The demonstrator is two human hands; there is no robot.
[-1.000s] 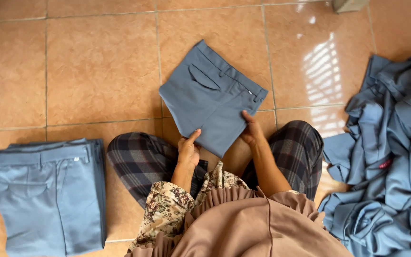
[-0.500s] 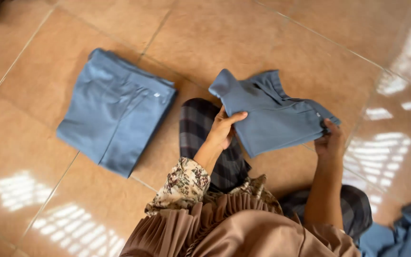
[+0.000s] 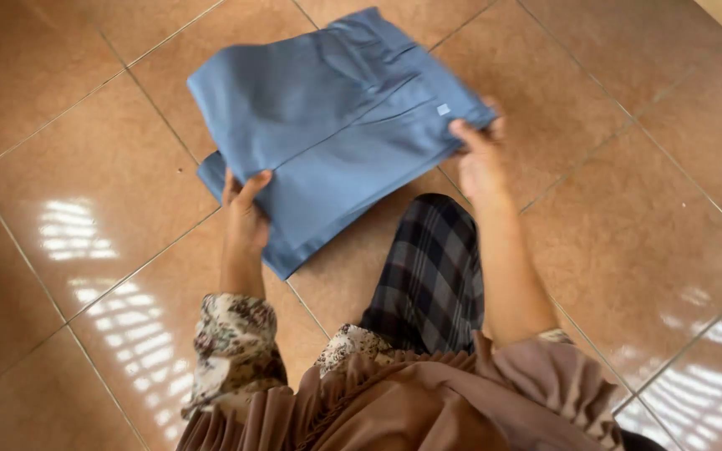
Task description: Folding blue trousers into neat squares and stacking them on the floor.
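Observation:
Folded blue trousers are held flat just above a second folded blue pair lying on the tiled floor. My left hand grips the near left edge of the held trousers, thumb on top. At their right edge my right hand pinches the fabric, thumb over it. Both forearms reach forward from floral cuffs. The lower pair is mostly covered, only its near edge showing.
Glossy orange-brown floor tiles surround the pile, with bright window reflections at left and lower right. My knee in dark plaid cloth lies just behind the trousers. A brown pleated garment fills the bottom of the view.
The folded trousers were lifted from in front of my knees and carried left, over the folded pair on the floor. My head turned left with them, and the heap of blue clothes left view.

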